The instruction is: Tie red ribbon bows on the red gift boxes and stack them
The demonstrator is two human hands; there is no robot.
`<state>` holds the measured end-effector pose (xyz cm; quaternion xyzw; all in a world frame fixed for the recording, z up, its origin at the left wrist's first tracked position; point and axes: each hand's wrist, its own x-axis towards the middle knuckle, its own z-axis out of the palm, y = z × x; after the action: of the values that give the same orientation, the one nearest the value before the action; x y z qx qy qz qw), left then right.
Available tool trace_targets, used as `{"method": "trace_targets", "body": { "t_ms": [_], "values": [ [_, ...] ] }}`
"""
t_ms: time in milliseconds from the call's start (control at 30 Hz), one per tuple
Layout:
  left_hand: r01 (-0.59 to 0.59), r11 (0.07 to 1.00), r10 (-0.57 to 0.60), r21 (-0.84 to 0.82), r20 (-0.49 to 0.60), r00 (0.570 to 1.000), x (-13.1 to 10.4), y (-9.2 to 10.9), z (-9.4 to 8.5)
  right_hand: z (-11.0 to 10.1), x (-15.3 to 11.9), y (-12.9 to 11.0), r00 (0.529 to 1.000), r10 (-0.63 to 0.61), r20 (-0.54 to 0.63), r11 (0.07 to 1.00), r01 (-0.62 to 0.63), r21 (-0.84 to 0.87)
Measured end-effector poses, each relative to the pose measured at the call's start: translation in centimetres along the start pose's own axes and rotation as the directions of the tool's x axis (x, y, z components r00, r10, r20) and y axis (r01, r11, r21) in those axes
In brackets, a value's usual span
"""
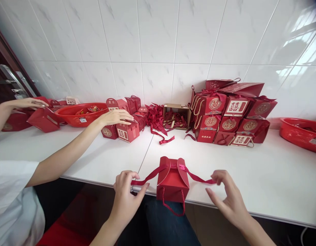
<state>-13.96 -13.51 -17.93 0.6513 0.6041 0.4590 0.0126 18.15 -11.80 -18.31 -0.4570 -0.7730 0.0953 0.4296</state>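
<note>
A small red gift box point(173, 182) stands at the table's front edge between my hands, with a red rope handle point(173, 211) hanging down its front. A red ribbon point(154, 173) passes through the top flaps and spreads out to both sides. The ribbon's left end is at the fingers of my left hand point(128, 193), thumb apart from the curled fingers. At the other side, the ribbon's right end meets the curled fingers of my right hand point(228, 198), its thumb apart below.
Stacked red boxes point(229, 116) stand against the wall at right, beside a red basket point(288, 135). Behind the gift box are loose ribbons point(155, 118) and a cardboard box point(177, 107). At left, a co-worker's hand point(117, 117) rests over boxes point(127, 131) near another basket point(81, 119).
</note>
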Motion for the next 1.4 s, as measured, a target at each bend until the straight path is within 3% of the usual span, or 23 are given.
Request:
{"method": "trace_targets", "body": {
  "t_ms": [100, 167, 267, 333, 433, 533, 600, 700, 800, 900, 1067, 1233, 1300, 1400],
  "values": [
    [0.046, 0.982, -0.008, -0.182, 0.206, 0.978, -0.5, 1.7, 0.1, 0.8, 0.1, -2.1, 0.978, 0.073, 0.196, 0.980, -0.107, 0.168],
    [0.178, 0.937, -0.059, -0.300, 0.366, 0.929, -0.6, 2.4, 0.5, 1.6, 0.7, -3.1, 0.926, 0.137, 0.351, 0.955, -0.217, 0.200],
    [0.422, 0.817, -0.205, -0.392, 0.487, 0.849, -0.4, 2.7, 1.3, 2.6, 1.6, -3.5, 0.868, 0.247, 0.430, 0.886, -0.382, 0.262],
    [0.578, 0.659, -0.335, -0.482, 0.500, 0.799, -0.1, 2.7, 1.6, 3.2, 1.9, -3.4, 0.814, 0.362, 0.454, 0.771, -0.535, 0.345],
    [0.697, 0.275, -0.461, -0.663, 0.545, 0.700, 0.5, 3.0, 1.6, 3.9, 2.0, -3.4, 0.721, 0.510, 0.469, 0.452, -0.689, 0.567],
    [0.649, -0.086, -0.483, -0.756, 0.601, 0.637, 1.4, 3.5, 1.2, 4.6, 2.0, -3.7, 0.723, 0.575, 0.382, 0.093, -0.522, 0.848],
    [0.591, -0.235, -0.497, -0.772, 0.618, 0.609, 1.8, 3.8, 1.3, 5.0, 2.2, -3.8, 0.701, 0.616, 0.359, -0.078, -0.399, 0.913],
    [0.532, -0.347, -0.518, -0.772, 0.631, 0.578, 2.1, 4.0, 1.8, 5.4, 2.6, -3.6, 0.665, 0.626, 0.407, -0.212, -0.358, 0.910],
    [0.480, -0.419, -0.525, -0.770, 0.637, 0.565, 2.3, 4.2, 2.2, 5.6, 2.8, -3.1, 0.661, 0.630, 0.409, -0.218, -0.355, 0.909],
    [0.433, -0.435, -0.563, -0.790, 0.613, 0.554, 2.7, 4.3, 2.3, 5.5, 2.8, -2.6, 0.674, 0.655, 0.343, -0.122, -0.353, 0.927],
    [0.344, -0.292, -0.663, -0.893, 0.448, 0.600, 3.8, 4.0, 1.8, 4.1, 3.2, -2.1, 0.700, 0.695, 0.161, 0.077, -0.296, 0.952],
    [0.259, -0.138, -0.647, -0.956, 0.285, 0.707, 6.0, 4.3, 0.2, 1.7, 4.8, -2.5, 0.703, 0.700, 0.122, 0.090, -0.257, 0.962],
    [0.219, -0.065, -0.611, -0.974, 0.213, 0.762, 7.0, 4.7, -0.5, 0.7, 5.8, -2.8, 0.719, 0.694, 0.040, 0.160, -0.208, 0.965],
    [0.165, 0.080, -0.498, -0.983, 0.104, 0.861, 8.6, 5.8, -1.4, -0.8, 7.7, -3.3, 0.779, 0.621, -0.086, 0.323, -0.154, 0.934]
  ]
}}
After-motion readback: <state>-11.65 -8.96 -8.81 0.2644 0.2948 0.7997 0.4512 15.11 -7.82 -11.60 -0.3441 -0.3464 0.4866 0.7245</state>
